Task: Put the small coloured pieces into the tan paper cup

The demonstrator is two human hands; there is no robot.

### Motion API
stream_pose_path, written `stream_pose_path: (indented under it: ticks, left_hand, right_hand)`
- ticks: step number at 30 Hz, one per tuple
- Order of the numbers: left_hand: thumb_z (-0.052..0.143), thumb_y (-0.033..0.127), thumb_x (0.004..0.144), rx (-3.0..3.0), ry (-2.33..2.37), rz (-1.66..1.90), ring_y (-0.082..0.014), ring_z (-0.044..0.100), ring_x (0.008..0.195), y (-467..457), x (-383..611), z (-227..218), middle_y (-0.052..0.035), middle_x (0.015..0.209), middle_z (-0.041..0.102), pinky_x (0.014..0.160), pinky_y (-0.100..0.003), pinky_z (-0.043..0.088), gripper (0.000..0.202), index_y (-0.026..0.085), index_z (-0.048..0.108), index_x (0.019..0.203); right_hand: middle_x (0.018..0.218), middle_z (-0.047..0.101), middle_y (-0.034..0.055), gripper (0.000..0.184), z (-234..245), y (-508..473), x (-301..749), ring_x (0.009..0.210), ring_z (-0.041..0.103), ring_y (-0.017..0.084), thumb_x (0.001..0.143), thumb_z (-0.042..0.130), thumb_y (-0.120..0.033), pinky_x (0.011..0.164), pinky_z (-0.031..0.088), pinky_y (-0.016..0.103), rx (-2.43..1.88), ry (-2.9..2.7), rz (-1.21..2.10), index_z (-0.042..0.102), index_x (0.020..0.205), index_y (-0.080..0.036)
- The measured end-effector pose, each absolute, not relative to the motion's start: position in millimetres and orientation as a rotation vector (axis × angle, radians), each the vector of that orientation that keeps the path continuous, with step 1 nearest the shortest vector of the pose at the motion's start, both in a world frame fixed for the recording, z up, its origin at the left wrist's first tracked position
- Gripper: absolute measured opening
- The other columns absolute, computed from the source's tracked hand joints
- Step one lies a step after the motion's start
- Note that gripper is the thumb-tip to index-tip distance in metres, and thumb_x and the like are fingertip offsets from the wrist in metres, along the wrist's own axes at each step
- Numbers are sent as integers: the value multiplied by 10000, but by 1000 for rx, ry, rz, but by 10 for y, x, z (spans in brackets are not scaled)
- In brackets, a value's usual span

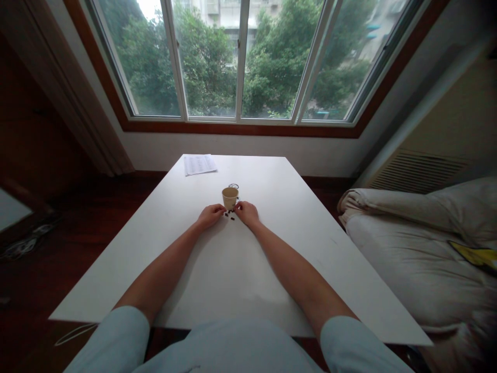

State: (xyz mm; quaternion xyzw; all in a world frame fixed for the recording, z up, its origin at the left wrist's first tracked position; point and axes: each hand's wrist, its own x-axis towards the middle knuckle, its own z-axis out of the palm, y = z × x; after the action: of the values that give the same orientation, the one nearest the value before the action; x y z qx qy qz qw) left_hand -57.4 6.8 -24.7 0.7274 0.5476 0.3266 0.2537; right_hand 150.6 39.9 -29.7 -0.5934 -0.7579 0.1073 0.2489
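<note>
A beige cup [230, 198] stands upright on the white table [236, 280], its handle on the right side. Several small dark brown pieces [232, 218] lie scattered just in front of it; they look like beans, but are too small to name surely. My left hand [212, 215] rests at the cup's left front, fingertips drawn together beside the pieces. On the other side, my right hand [247, 212] has its fingers pinched close to the cup's lower right front, by some of the dark pieces. What either pinch holds, if anything, is hidden.
Printed papers [200, 164] lie at the table's far left corner. Behind the cup is a thin dark loop [233, 185]. A window [240, 62] spans the wall beyond the table. To the right stands a seat covered with pale bedding [415, 259].
</note>
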Motion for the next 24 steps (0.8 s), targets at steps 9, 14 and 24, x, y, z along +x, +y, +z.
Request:
stream_pose_path:
  ticks: [9,14,24]
  left_hand:
    - [529,368,843,1967,1496,881,-153,622,792,50,-571,-207,-22,894,732,712,-237,461,297,203,736,977]
    - [536,359,838,1955,1509,883,-151,620,761,39,-562,-178,-19,854,729,704,-240,461,293,204,744,975]
    - [544,329,830,1933,1521,890,-155,638,833,16,-546,-159,-21,944,743,739,-233,477,273,213,741,980]
  right_hand:
    - [843,694,44,147,-267,372,1483,764,585,162,829,588,-302,696,374,257,-1673,-1941,291,704,832,-211]
    - [807,659,33,103,-252,384,1533,706,532,139,782,579,-260,652,355,243,-1593,-1841,338,656,774,-192]
    - [675,559,-27,113,-303,461,1619,635,488,128,751,518,-309,621,365,234,-1373,-1583,490,552,747,-201]
